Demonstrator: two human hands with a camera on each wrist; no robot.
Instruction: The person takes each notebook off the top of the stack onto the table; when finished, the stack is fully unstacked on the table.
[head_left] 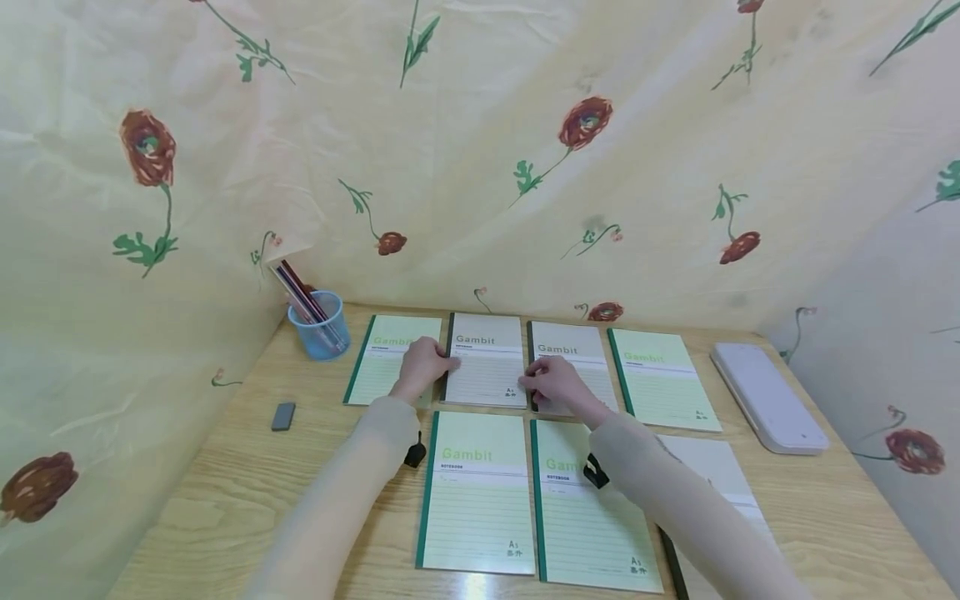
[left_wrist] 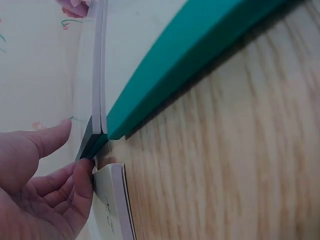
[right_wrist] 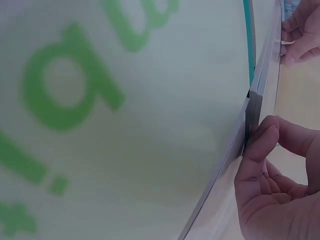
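Observation:
Seven Gambit notebooks lie in two rows on the wooden table (head_left: 225, 500). My left hand (head_left: 422, 367) rests on the far-left green notebook (head_left: 382, 367), fingertips against the dark spine of the grey notebook (head_left: 486, 360). In the left wrist view my left hand (left_wrist: 45, 190) touches that dark spine (left_wrist: 87, 145) with its fingertips, thumb held apart. My right hand (head_left: 552, 383) touches the grey notebook's right edge, beside the white notebook (head_left: 573, 350). In the right wrist view my right hand (right_wrist: 280, 185) presses bent fingertips against a notebook's edge (right_wrist: 250, 117).
A blue cup of pencils (head_left: 318, 327) stands at the back left. A small grey eraser (head_left: 282, 415) lies near the left edge, a long white case (head_left: 768, 398) on the right. Two green notebooks (head_left: 476, 492) fill the near middle. Floral cloth (head_left: 480, 150) hangs behind.

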